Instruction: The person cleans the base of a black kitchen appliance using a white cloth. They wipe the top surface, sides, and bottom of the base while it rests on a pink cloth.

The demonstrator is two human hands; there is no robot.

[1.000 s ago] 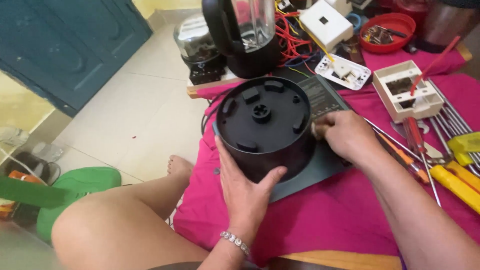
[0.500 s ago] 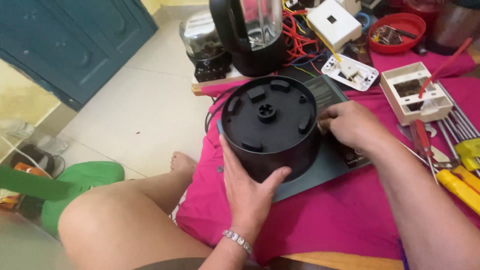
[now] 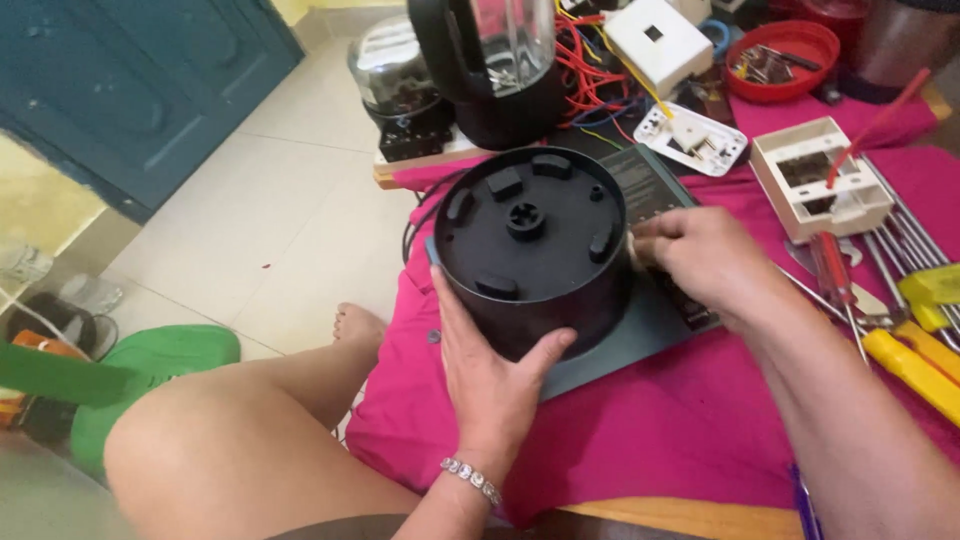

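Pale tiled floor [image 3: 270,200] on the left, teal panelled door [image 3: 130,90] in the upper left corner, low work table draped in a magenta cloth [image 3: 640,440] filling the right of the head view. Round black plastic appliance base [image 3: 530,245] sits tilted on a dark grey flat mat [image 3: 640,335] near the table's left edge, its top face with a central drive socket and four raised lugs turned toward the camera. Left hand [image 3: 490,375] cups the near wall of the base from below, thumb pressed against the lower right side, fingers wrapped round the left side; beaded bracelet [image 3: 470,480] on that wrist. Right hand [image 3: 700,260] sits at the base's right rim, fingers curled inward and touching it; can't tell if anything small is pinched between them. Behind the base: black jug with clear glass wall [image 3: 495,60], a bundle of red wires [image 3: 590,70], white square switch box [image 3: 655,40]. Right of the hands: open cream plastic wall box [image 3: 820,180], red-handled screwdriver [image 3: 830,270], yellow-handled tools [image 3: 915,360], red round bowl of small parts [image 3: 785,55]. Bare knee [image 3: 230,450] in the lower left, green flat object [image 3: 150,360] on the floor beside it.
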